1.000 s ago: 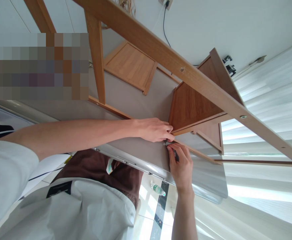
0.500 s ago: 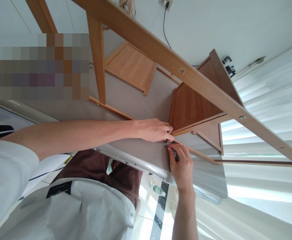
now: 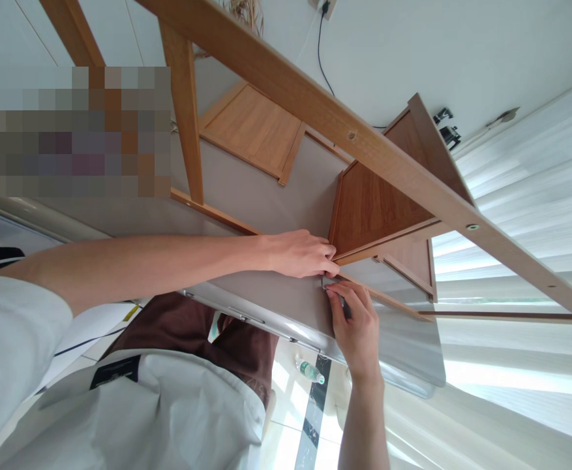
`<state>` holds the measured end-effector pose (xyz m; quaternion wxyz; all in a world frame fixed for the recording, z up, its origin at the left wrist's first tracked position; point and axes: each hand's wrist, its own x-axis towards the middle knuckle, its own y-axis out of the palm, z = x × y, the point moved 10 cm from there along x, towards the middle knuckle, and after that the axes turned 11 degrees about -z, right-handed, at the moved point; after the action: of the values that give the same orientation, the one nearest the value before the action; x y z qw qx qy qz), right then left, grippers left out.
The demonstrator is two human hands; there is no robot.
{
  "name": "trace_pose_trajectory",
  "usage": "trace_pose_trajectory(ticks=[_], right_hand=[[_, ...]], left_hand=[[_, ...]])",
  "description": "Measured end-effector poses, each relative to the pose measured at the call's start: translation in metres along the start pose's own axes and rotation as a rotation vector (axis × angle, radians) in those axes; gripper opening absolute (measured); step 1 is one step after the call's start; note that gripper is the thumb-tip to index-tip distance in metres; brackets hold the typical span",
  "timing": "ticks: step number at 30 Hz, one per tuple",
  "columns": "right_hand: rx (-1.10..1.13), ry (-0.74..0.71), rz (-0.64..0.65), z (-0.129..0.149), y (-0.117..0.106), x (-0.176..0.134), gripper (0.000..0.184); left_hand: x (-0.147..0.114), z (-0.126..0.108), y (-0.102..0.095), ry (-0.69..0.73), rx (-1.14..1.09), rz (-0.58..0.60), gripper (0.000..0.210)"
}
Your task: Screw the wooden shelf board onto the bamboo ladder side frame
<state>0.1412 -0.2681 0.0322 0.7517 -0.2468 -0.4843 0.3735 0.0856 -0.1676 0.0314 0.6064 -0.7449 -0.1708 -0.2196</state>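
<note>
My left hand (image 3: 305, 253) reaches across the table, its fingers curled over the lower corner of a brown wooden panel (image 3: 374, 212) where it meets a long wooden rail (image 3: 231, 220). Just below it, my right hand (image 3: 357, 316) pinches a thin metal piece (image 3: 323, 282) that looks like a hex key, close against that joint. Most of this piece is hidden by my fingers. A long wooden bar (image 3: 286, 85) of the same frame runs slantwise above both hands, joined to an upright post (image 3: 182, 111) at left.
A loose wooden panel (image 3: 254, 130) lies on the grey tabletop (image 3: 280, 287). White curtains (image 3: 520, 372) hang on the right. A plastic bottle (image 3: 309, 370) is on the floor below the table edge. A black cable (image 3: 321, 59) runs down from a wall socket.
My right fingers have shifted slightly at the joint, and the thin metal piece shows at a different angle. My left hand stays on the corner. The view has drifted a little.
</note>
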Motion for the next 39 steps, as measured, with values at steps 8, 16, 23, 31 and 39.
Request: trace_pose_trajectory(ticks=[8, 16, 23, 31, 39], right_hand=[[0.015, 0.012, 0.011, -0.0008, -0.0047, -0.0040, 0.013], [-0.071, -0.049, -0.012, -0.0032, -0.0022, -0.0036, 0.014], [-0.131, -0.081, -0.009, -0.0020, 0.0020, -0.0020, 0.017], [-0.151, -0.110, -0.031, 0.0035, -0.0018, -0.0034, 0.017], [-0.149, -0.097, -0.013, 0.0042, 0.0011, -0.0021, 0.019]], left_hand=[[0.0013, -0.0003, -0.0022, -0.041, 0.053, 0.091, 0.021], [-0.0004, -0.0039, -0.0022, 0.013, 0.075, 0.051, 0.021], [-0.0014, -0.0027, 0.0012, 0.019, 0.070, 0.079, 0.020], [-0.0020, -0.0026, 0.0020, 0.021, 0.033, 0.066, 0.021], [-0.0014, -0.0035, 0.0013, 0.020, 0.027, 0.062, 0.019]])
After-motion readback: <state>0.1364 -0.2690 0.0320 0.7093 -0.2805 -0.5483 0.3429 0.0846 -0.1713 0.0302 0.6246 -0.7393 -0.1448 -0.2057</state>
